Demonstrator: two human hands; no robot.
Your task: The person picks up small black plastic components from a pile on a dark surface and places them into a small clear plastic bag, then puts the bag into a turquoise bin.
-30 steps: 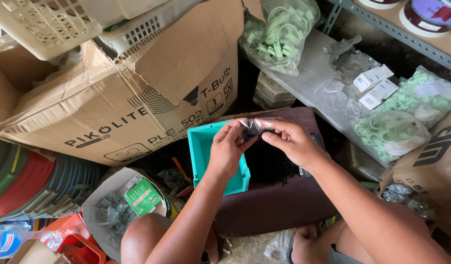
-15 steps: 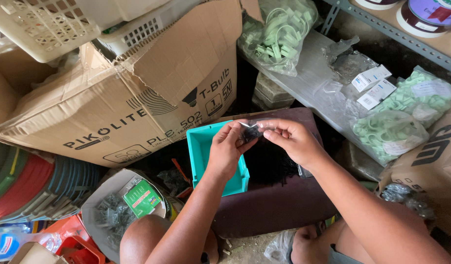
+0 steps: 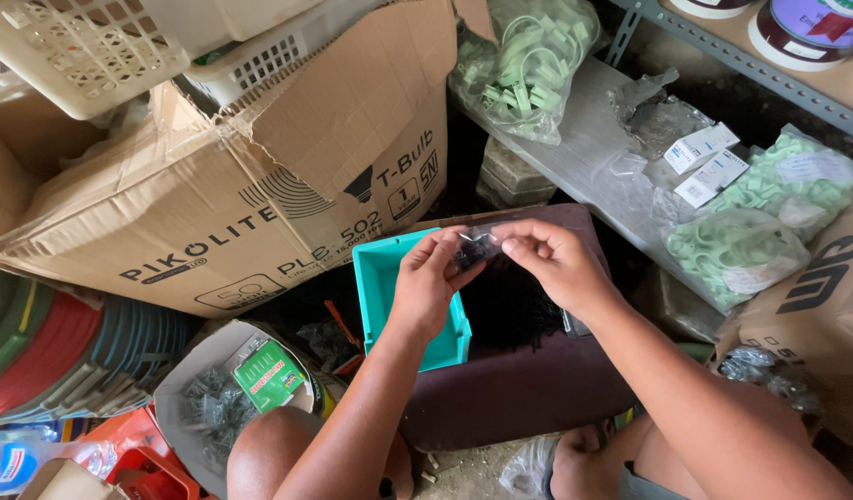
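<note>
At the far left lies a stack of round plastic lids [image 3: 65,356] in red, green and grey-blue, and above it a white lattice basket [image 3: 84,51] sits on a large torn cardboard box [image 3: 250,194]. Below the box, a grey bag of small metal parts [image 3: 223,403] with a green label lies open beside the person's bare knee. Further right a teal plastic tray [image 3: 389,278] rests on a dark maroon box [image 3: 519,389]. The left hand [image 3: 428,289] is raised just over the tray's right edge, thumb and fingers pinched on one side of a small clear plastic bag [image 3: 477,245] holding dark little pieces. The right hand [image 3: 554,264] meets it from the other side, its grip likewise closed on the same bag with thumb and forefinger, so the bag hangs between both hands above the maroon box, just right of the tray. Behind the hands, a clear sack of pale green plastic clips [image 3: 523,65] rests on a grey shelf board [image 3: 584,139]. To the right are crumpled clear wrappers, two small white cartons [image 3: 709,162] and more bags of green clips [image 3: 750,227]. At the far right edge stands a brown carton [image 3: 820,306].
</note>
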